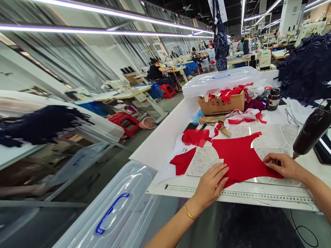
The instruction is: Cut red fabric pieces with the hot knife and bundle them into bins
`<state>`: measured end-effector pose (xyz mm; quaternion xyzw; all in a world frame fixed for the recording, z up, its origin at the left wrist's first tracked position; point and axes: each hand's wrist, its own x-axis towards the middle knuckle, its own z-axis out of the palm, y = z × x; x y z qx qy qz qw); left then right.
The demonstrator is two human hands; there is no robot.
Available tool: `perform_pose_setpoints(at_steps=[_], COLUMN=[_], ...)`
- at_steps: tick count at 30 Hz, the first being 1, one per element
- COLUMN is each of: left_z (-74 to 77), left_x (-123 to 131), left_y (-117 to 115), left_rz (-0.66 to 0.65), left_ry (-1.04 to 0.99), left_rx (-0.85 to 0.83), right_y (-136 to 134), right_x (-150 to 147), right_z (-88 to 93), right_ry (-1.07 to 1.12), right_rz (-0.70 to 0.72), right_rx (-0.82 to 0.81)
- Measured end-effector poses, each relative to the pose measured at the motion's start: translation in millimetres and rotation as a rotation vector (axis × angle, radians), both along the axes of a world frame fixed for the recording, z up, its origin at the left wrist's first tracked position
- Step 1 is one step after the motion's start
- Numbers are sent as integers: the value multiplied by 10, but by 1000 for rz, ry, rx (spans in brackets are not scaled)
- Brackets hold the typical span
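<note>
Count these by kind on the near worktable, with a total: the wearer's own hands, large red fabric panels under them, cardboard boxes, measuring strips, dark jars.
Hands (left hand, right hand): 2
Large red fabric panel under them: 1
Cardboard box: 1
Measuring strip: 1
Dark jar: 1
Total: 6

plain red fabric [238, 156], white tabletop [157, 137], brown carton [222, 107], navy cloth heap [305, 69], blue bin handle [110, 210]
</note>
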<state>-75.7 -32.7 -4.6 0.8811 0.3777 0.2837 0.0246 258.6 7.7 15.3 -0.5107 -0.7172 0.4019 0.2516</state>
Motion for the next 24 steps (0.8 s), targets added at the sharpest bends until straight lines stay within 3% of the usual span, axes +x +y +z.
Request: perform_pose_setpoints(at_steps=[4, 7, 14, 19, 24], left_z=[-89, -131, -129, -165, -240], left_x=[15, 38, 232, 286, 403], left_y=[254, 545, 1155, 1298, 1369], left_rz=[122, 122, 145, 153, 196], left_ry=[32, 55, 187, 242, 254], left_rx=[-62, -106, -269, -297, -271], right_y=[-42, -11, 358, 609, 740], right_x=[-19, -11, -146, -244, -177], right_z=[-62, -78, -35, -122, -238], right_ry=[-39, -79, -328, -629, -686], right_rz=[39, 7, -53, -156, -233], right_rx=[78, 116, 390, 418, 439])
